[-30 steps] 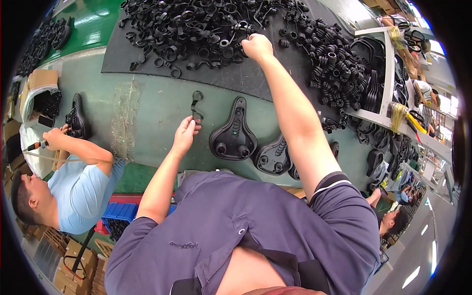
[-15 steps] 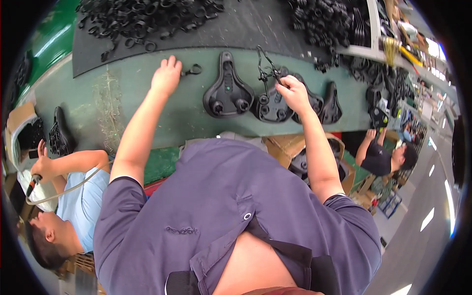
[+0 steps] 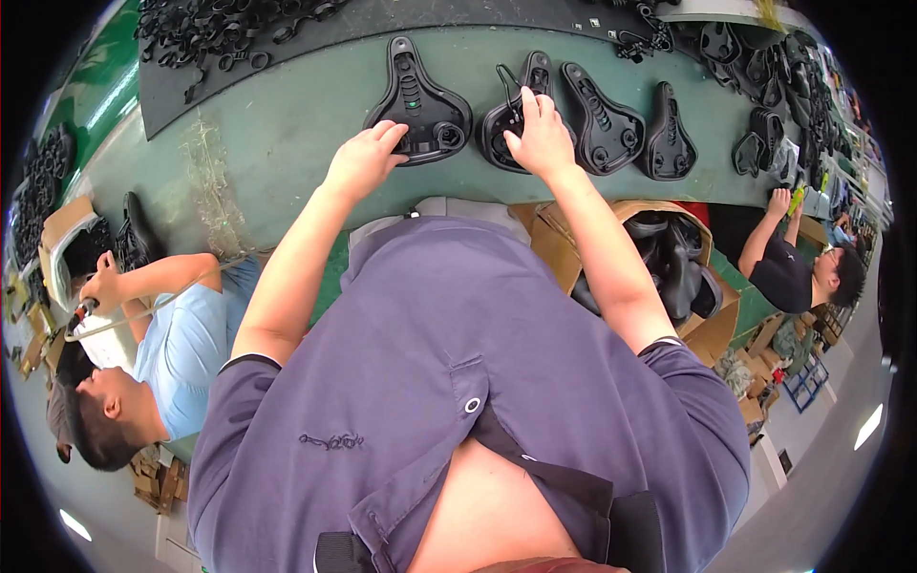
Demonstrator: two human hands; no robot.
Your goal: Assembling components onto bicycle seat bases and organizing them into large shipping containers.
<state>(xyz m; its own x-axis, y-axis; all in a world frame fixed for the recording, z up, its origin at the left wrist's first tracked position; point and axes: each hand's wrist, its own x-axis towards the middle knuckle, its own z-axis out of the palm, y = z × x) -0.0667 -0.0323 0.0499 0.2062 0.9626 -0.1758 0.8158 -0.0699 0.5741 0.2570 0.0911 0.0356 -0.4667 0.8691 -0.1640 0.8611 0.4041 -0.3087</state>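
Note:
Four black bicycle saddles lie underside up in a row on the green table. My left hand is closed over the left rear corner of the leftmost saddle (image 3: 425, 103), its thumb at the rear edge; the left hand (image 3: 363, 160) hides that corner's round socket. The right socket shows as a dark ring. Above the second saddle (image 3: 497, 143), my right hand (image 3: 543, 138) is closed on a black bent-wire saddle frame (image 3: 506, 84); its lower part is hidden by the hand. A third saddle (image 3: 604, 124) and a narrower saddle (image 3: 671, 138) lie further right.
Piled black rings (image 3: 224, 38) lie on a dark mat at the far left. An open cardboard box (image 3: 564, 244) holding black saddles stands at the near right. A person in light blue (image 3: 186, 363) works at left; another in black (image 3: 783, 272) at right.
My left hand has come right and nearer, from beside a loose ring onto the leftmost saddle. My right hand has lowered the wire frame over the second saddle. The view has shifted.

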